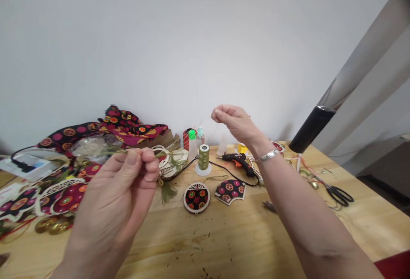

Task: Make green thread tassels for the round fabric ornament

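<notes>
Fine thread (201,122), its handling apparently unfinished, stretches above the tabletop (153,247) before us, pinched in the left hand (112,200) and seemingly the farther right hand (234,122), a round pendant (196,199) lying untouched.

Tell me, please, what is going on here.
A person's left hand pinches fine golden-green thread above a light wooden table. The right hand is raised higher and closed; what it grips is too fine to tell. An olive-green spool of thread stands beyond a round, pale-rimmed ornament of dark flowered fabric, and a black-and-orange glue gun lies nearby.
</notes>
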Tool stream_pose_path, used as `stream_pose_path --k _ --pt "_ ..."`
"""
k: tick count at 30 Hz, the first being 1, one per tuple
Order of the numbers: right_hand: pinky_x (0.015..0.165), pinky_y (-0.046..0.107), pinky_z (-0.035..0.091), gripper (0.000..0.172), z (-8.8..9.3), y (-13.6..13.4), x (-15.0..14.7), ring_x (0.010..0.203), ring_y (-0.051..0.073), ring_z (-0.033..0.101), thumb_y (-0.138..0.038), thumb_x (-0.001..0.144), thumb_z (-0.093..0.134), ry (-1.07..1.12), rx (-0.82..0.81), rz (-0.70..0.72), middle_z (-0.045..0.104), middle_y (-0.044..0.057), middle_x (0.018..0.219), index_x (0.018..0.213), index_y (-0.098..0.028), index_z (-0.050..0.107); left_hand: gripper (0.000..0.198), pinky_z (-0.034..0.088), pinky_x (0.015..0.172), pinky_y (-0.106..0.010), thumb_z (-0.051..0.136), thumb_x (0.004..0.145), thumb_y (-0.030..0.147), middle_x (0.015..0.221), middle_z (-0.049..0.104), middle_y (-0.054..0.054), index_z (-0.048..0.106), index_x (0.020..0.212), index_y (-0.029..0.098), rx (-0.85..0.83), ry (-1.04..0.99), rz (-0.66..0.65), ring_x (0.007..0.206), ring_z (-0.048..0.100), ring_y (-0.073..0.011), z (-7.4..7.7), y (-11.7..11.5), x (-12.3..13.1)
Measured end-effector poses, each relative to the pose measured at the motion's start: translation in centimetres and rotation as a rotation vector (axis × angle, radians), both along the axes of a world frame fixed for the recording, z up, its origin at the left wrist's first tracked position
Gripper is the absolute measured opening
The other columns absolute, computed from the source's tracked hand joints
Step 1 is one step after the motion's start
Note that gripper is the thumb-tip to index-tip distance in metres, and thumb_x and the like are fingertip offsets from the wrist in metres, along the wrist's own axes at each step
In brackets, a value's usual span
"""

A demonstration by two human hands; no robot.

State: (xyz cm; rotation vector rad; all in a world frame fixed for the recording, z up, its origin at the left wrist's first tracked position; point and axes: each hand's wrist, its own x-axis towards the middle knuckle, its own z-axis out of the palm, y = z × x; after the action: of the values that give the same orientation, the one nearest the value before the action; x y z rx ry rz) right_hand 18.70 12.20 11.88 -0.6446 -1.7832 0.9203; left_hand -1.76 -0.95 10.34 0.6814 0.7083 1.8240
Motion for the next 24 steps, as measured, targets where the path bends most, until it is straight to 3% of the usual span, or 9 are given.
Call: stream_pose_path --k 5,8,11,13,15,17,20,22,24 --pt "0.078 0.029 0.042 0.022 1.3 -4.2 2.4 0.076 0.012 0.055 -0.031 0.083 0.052 -0.004 0.033 0.002 0.06 -0.001 0.072 0.069 -0.02 0.065 0.008 0.051 0.051 -0.01 0.074 0.068 0.014 0.064 0.064 0.001 0.065 0.067 0.014 -0.036 0.054 0.039 0.053 0.056 -0.006 -0.4 -1.9 -0.9" --pt "0.073 0.03 0.046 0.015 0.3 -6.9 4.1 0.078 0.015 0.06 -0.029 0.077 0.06 -0.253 -0.129 0.128 0.067 0.001 0.08 0.079 -0.02 0.072 0.019 0.052 0.052 -0.013 0.083 0.054 0.024 0.061 0.065 0.001 0.068 0.063 0.016 -0.157 0.199 0.021 0.054 0.057 -0.0087 -1.9 -2.5 -0.9" --pt "0.065 0.03 0.048 0.016 -1.6 -8.6 4.4 0.074 0.016 0.063 -0.023 0.073 0.064 -0.415 -0.173 0.038 0.071 0.003 0.085 0.086 -0.021 0.073 0.015 0.053 0.063 -0.02 0.081 0.057 0.026 0.075 0.071 -0.005 0.073 0.067 0.019 -0.228 0.413 -0.038 0.068 0.062 -0.0145 -3.6 -2.4 -0.4" --pt "0.071 0.033 0.05 0.018 -2.7 -9.5 3.3 0.08 0.018 0.064 -0.023 0.08 0.057 -0.316 -0.173 -0.038 0.072 0.003 0.09 0.089 -0.024 0.073 0.008 0.048 0.083 -0.027 0.078 0.061 0.026 0.101 0.07 -0.007 0.074 0.066 0.021 -0.177 0.544 -0.034 0.097 0.06 -0.0211 -4.4 -2.1 0.0" --pt "0.082 0.036 0.049 0.022 -3.5 -10.4 1.4 0.089 0.018 0.064 -0.023 0.084 0.053 -0.17 -0.214 -0.03 0.072 0.002 0.095 0.094 -0.026 0.071 0.003 0.039 0.096 -0.032 0.076 0.063 0.025 0.124 0.059 -0.004 0.074 0.063 0.023 -0.099 0.616 -0.034 0.114 0.049 -0.0254 -4.9 -1.8 0.5" --pt "0.093 0.038 0.045 0.025 -4.1 -11.1 -0.7 0.101 0.017 0.062 -0.021 0.084 0.052 -0.046 -0.241 0.057 0.07 0.001 0.103 0.102 -0.026 0.068 0.003 0.036 0.098 -0.036 0.076 0.063 0.024 0.135 0.049 -0.001 0.074 0.062 0.024 -0.05 0.625 -0.04 0.118 0.046 -0.0272 -5.1 -1.6 0.9" --pt "0.098 0.039 0.042 0.03 -4.9 -11.7 -3.1 0.106 0.016 0.059 -0.022 0.085 0.05 0.08 -0.326 0.238 0.067 0.001 0.11 0.111 -0.026 0.063 0.002 0.038 0.096 -0.034 0.076 0.063 0.024 0.14 0.042 0.001 0.074 0.063 0.024 -0.05 0.616 -0.031 0.119 0.043 -0.0268 -5.1 -1.6 1.3" --pt "0.094 0.035 0.044 0.029 -5.4 -12.0 -3.9 0.103 0.015 0.059 -0.024 0.087 0.049 0.115 -0.389 0.325 0.068 0.001 0.108 0.111 -0.026 0.064 0.003 0.041 0.093 -0.031 0.074 0.064 0.025 0.14 0.041 0.0 0.074 0.062 0.023 -0.058 0.609 -0.023 0.122 0.041 -0.0271 -5.2 -1.7 1.5" --pt "0.083 0.03 0.048 0.027 -5.8 -12.1 -4.2 0.088 0.013 0.062 -0.027 0.087 0.048 0.107 -0.451 0.399 0.069 0.001 0.094 0.107 -0.023 0.066 0.004 0.045 0.088 -0.031 0.075 0.063 0.024 0.139 0.042 -0.002 0.073 0.061 0.021 -0.088 0.569 -0.002 0.121 0.041 -0.028 -5.4 -1.8 1.7"
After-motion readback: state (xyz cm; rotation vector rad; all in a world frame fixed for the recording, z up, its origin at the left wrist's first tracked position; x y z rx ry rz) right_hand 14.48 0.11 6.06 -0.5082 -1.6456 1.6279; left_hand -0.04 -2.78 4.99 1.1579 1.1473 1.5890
